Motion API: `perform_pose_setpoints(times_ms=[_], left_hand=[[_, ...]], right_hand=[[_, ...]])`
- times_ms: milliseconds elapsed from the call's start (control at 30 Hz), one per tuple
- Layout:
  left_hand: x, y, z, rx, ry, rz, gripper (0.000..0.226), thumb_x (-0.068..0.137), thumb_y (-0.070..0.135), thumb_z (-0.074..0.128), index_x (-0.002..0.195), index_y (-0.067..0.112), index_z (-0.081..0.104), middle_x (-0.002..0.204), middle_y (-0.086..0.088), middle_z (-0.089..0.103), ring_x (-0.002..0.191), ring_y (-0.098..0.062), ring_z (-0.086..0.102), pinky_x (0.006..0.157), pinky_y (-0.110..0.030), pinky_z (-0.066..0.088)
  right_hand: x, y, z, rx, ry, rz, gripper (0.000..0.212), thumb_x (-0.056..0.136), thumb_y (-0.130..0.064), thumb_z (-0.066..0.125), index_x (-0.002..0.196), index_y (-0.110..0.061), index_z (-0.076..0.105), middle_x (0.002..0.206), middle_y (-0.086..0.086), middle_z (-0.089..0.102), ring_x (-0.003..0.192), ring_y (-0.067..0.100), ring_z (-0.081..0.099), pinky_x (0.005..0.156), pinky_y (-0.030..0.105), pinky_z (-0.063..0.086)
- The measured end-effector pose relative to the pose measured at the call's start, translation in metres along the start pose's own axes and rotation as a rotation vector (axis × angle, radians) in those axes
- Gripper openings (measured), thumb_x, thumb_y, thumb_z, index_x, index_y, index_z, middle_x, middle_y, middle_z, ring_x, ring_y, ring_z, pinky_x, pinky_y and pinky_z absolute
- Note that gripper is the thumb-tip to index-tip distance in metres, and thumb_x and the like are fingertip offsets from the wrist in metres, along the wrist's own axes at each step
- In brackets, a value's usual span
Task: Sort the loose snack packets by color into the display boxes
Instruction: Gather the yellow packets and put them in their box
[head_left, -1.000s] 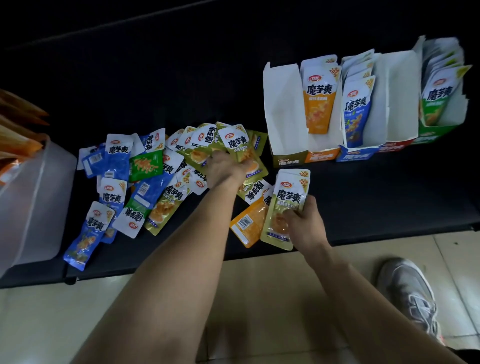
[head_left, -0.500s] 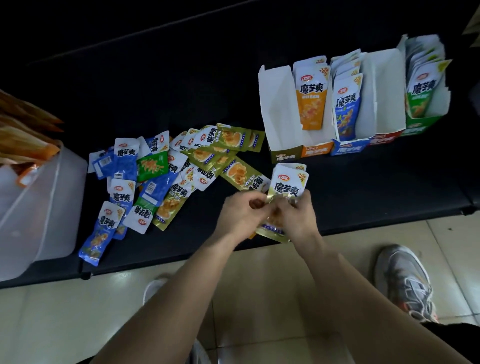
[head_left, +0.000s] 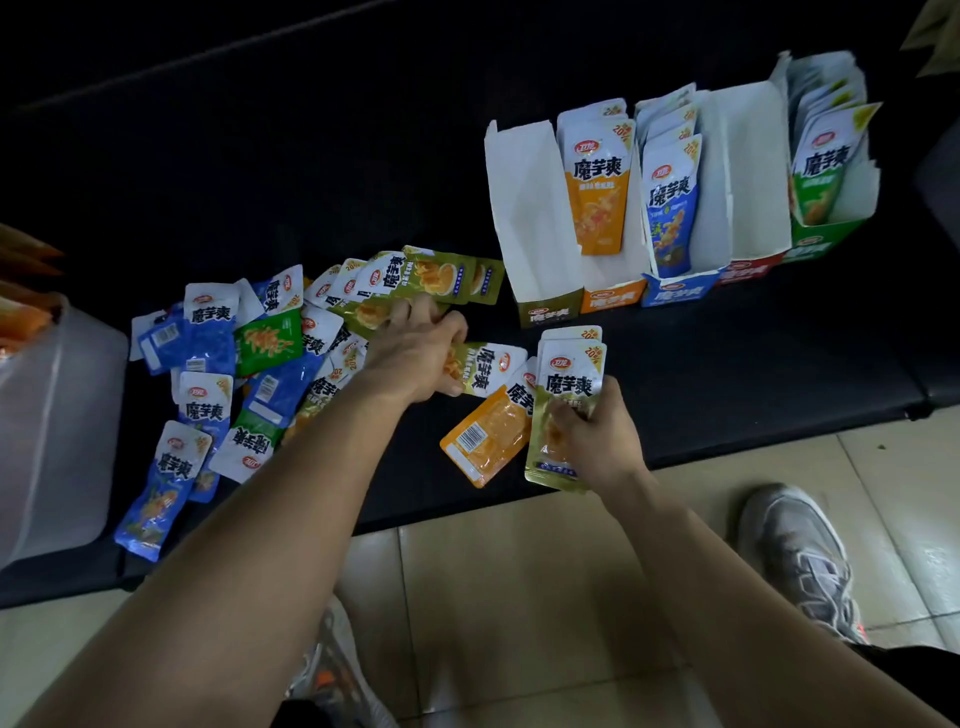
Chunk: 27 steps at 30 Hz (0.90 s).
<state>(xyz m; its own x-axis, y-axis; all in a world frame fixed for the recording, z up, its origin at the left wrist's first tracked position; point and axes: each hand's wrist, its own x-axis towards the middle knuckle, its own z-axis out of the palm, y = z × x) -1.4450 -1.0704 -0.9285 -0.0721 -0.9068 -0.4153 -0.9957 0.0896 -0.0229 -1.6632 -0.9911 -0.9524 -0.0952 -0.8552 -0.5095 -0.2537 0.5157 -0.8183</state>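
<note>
A heap of loose snack packets (head_left: 270, 358) in blue, green and olive lies on the dark bench. My left hand (head_left: 415, 353) reaches into the heap's right side and grips an olive packet (head_left: 483, 366). My right hand (head_left: 592, 441) holds an upright stack of olive packets (head_left: 569, 384) near the bench's front edge. An orange packet (head_left: 485, 441) lies face down between my hands. At the back right stand the display boxes: olive (head_left: 530, 218) with nothing visible in it, orange (head_left: 597, 197), blue (head_left: 670, 208), red (head_left: 748, 176), green (head_left: 831, 171).
A translucent plastic bin (head_left: 52, 426) sits at the left end of the bench, with orange packets (head_left: 21, 291) above it. The bench front edge (head_left: 779, 441) runs above a tiled floor. My grey shoe (head_left: 800, 556) is at the lower right.
My left hand left the stack in my right hand and went back up-left to the heap, where it now grips another olive packet. My right hand stayed put with the stack.
</note>
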Motion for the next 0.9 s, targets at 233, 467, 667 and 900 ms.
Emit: perform_pose_setpoints(times_ms=[233,467,667,900], left_hand=[[-0.006,-0.005,0.005,-0.103,0.127,-0.044,0.067,0.070,0.051,0.083,0.121,0.027,0.047,0.117,0.000,0.062,0.112,-0.024,0.054,0.085,-0.035,0.041],[-0.009,-0.006,0.014,-0.107,0.049,-0.105,0.071,0.090,0.041,0.068,0.151,0.033,0.031,0.144,-0.008,0.039,0.138,-0.032,0.030,0.100,-0.047,0.043],[-0.011,-0.004,0.024,-0.183,0.131,-0.092,0.020,0.088,0.028,0.073,0.106,0.028,0.062,0.130,0.000,0.040,0.127,-0.025,0.036,0.093,-0.037,0.048],[-0.050,0.013,0.047,-0.324,0.224,-0.115,0.064,0.095,0.039,0.062,0.150,0.017,0.037,0.134,-0.007,0.050,0.124,-0.027,0.049,0.094,-0.039,0.048]], right_hand=[[-0.001,-0.001,0.003,0.060,0.038,-0.001,0.019,0.098,-0.023,0.060,0.114,-0.023,0.049,0.096,-0.011,0.064,0.084,0.008,0.064,0.069,0.032,0.053],[-0.008,-0.005,0.014,0.104,0.005,0.002,0.021,0.098,-0.022,0.062,0.114,-0.023,0.049,0.097,-0.012,0.064,0.085,0.005,0.064,0.065,0.026,0.050],[-0.011,-0.003,0.019,0.123,-0.011,0.025,0.023,0.098,-0.022,0.061,0.117,-0.023,0.049,0.097,-0.014,0.063,0.083,0.000,0.061,0.059,0.021,0.046],[-0.010,-0.003,0.027,0.130,-0.009,0.033,0.022,0.098,-0.021,0.062,0.115,-0.025,0.050,0.095,-0.014,0.063,0.082,0.004,0.062,0.061,0.025,0.048]])
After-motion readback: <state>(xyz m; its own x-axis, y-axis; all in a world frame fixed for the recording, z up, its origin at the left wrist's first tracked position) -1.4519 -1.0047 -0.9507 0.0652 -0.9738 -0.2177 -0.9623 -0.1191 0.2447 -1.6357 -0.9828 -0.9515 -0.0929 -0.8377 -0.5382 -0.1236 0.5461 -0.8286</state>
